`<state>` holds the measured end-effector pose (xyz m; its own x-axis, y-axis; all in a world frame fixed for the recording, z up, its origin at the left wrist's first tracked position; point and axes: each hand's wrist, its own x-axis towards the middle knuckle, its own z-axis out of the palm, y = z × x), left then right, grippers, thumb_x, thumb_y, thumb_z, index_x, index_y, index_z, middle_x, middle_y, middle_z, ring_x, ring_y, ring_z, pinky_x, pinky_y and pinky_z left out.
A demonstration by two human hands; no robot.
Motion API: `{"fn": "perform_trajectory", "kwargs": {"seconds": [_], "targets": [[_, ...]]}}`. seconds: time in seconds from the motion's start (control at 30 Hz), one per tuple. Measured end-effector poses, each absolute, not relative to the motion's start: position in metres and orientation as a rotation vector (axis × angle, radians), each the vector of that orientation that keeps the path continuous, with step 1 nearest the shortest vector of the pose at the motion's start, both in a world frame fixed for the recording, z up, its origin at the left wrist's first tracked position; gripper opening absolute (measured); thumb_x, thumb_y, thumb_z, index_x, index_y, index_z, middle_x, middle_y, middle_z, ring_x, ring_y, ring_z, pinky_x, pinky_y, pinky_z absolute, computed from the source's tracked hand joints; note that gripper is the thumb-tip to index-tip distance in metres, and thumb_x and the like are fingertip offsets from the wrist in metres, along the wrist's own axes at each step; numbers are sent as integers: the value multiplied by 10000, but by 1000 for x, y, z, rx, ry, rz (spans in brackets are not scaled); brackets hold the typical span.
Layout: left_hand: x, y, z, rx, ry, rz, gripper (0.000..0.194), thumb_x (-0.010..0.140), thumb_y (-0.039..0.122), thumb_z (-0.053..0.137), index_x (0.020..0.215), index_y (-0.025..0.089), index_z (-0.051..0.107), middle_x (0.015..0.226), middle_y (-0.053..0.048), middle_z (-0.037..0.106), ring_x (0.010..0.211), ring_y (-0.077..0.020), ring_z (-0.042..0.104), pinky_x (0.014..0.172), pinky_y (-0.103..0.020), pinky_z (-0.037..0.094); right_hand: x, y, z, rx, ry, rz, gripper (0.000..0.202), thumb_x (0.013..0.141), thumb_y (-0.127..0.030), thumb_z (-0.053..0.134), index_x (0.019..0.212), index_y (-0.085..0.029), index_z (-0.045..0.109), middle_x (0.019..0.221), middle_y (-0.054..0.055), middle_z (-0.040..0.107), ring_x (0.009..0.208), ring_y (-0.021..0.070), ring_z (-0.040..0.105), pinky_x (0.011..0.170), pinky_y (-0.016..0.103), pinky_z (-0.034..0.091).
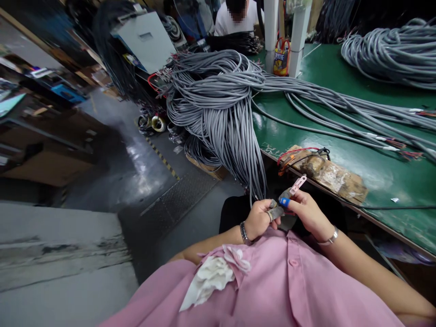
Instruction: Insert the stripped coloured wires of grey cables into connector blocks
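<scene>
My right hand [310, 213] is closed in front of my body, with blue tape on the thumb. A small pink flat strip with a hole at its end [298, 185] sticks up from its fingers. Close beside it, my left hand [259, 220] is closed, with worn grey coverings on some fingers. Its fingertips meet those of my right hand, and whatever lies in them is hidden. Just beyond the hands, at the table's edge, is a wooden board [340, 180] wrapped in clear tape, with red, orange and black leads on it.
A big bundle of grey cables [221, 100] hangs over the corner of the green table [384, 168]. Cable ends with bared wires lie along the tabletop. Another grey coil [391, 54] is at the back right. A person in white [254, 18] is across the table.
</scene>
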<state>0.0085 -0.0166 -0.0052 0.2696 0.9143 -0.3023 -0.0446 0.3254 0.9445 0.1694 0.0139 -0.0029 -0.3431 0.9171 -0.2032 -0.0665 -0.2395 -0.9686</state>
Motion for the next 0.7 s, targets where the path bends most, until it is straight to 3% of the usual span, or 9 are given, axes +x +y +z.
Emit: {"fn": "perform_trajectory", "kwargs": {"seconds": [0.4, 0.7], "targets": [[11, -17, -15, 1067, 1086, 613, 325, 733, 402, 668, 608, 124, 556, 519, -17, 582, 388, -76, 503, 385, -177, 347, 173, 12, 0, -1179, -1355, 1707, 127, 715, -266, 643, 705, -163, 568, 608, -19, 577, 518, 103, 493, 498, 234, 379], [13, -16, -17, 1059, 1120, 564, 202, 722, 268, 622, 594, 131, 549, 499, -3, 569, 365, -66, 477, 362, -167, 307, 181, 15, -1, -1154, -1440, 1719, 90, 719, -230, 615, 689, -165, 559, 623, -20, 565, 558, 110, 489, 528, 240, 388]]}}
